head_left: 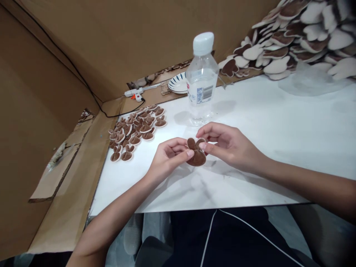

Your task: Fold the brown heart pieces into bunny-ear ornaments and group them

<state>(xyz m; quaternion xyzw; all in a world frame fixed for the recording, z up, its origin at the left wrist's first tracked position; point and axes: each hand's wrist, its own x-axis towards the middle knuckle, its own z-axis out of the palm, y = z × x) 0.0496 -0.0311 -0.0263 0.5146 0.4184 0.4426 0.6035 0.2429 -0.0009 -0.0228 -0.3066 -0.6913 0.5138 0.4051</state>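
Between my two hands, above the white table, is a small brown plush bunny-head piece (198, 158) with two rounded ears and a pale edge. My left hand (174, 155) pinches its left side between thumb and fingers. At the right ear, my right hand (222, 142) has thumb and fingers closed on the piece. The fingers hide part of the ears. To the left lies a group of similar brown eared pieces (135, 139), several of them overlapping.
Behind my hands a clear plastic bottle (202, 79) stands upright. A glue gun (136, 93) with a black cord and a striped dish (178, 83) lie at the back. Brown and white plush pieces (278, 53) are heaped back right, beside a clear plastic bag (308, 83). Cardboard walls (133, 37) border the table.
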